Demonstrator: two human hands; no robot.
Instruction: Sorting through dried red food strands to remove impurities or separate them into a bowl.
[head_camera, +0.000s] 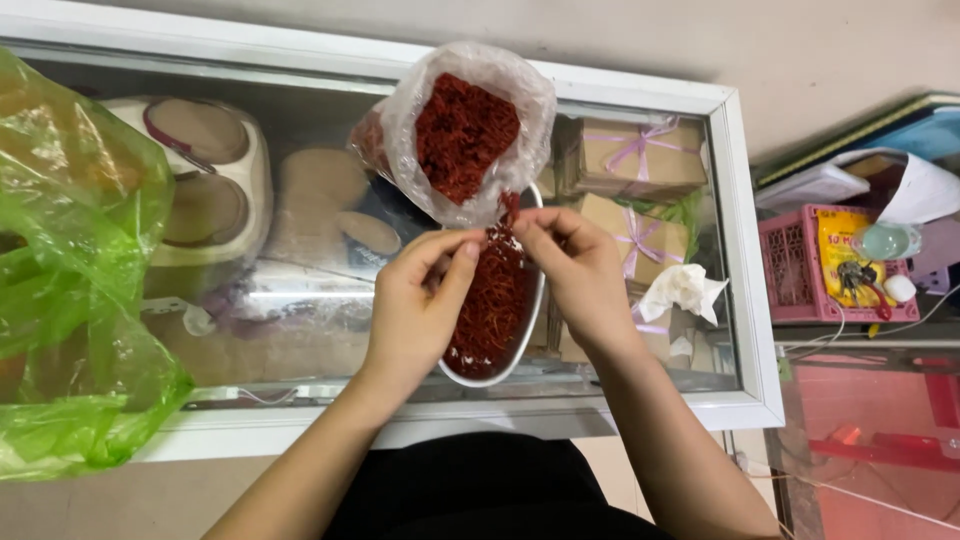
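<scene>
Both hands, left hand (418, 300) and right hand (570, 268), pinch red threads (490, 300) above a white bowl (528, 335), below a clear plastic bag (465, 130).

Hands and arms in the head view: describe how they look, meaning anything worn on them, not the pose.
Both the left hand and the right hand are bare: no gloves, and no rings, watch or bracelet can be seen. The forearms are uncovered to the frame's bottom edge, with no sleeves in sight. Fingernails look short and unpainted.
</scene>
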